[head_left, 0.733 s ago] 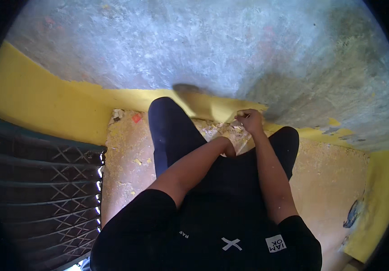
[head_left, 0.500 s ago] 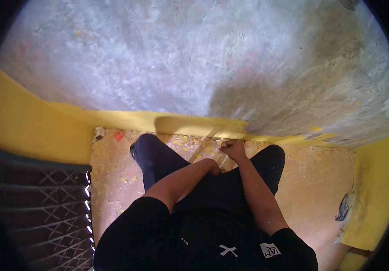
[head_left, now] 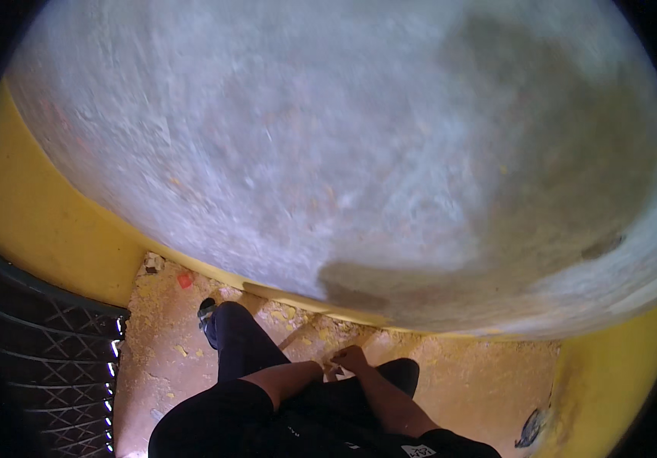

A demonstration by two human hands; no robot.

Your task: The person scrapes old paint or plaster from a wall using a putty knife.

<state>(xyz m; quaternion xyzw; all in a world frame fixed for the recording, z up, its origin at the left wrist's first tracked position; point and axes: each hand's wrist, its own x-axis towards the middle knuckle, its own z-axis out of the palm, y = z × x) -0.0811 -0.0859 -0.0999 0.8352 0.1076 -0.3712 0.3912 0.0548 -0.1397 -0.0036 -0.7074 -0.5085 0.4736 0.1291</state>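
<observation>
yellow flakes [head_left: 181,351] on tan floor [head_left: 489,382]

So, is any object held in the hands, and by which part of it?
It cannot be told: the right hand is curled, but too small and blurred to show an object, and the left hand is mostly hidden.

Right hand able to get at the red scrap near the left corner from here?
Probably not without leaning or shifting: the red scrap lies beyond the bent left leg, which sits between it and the right hand.

Right hand [head_left: 351,358] near left forearm [head_left: 286,380]
</observation>
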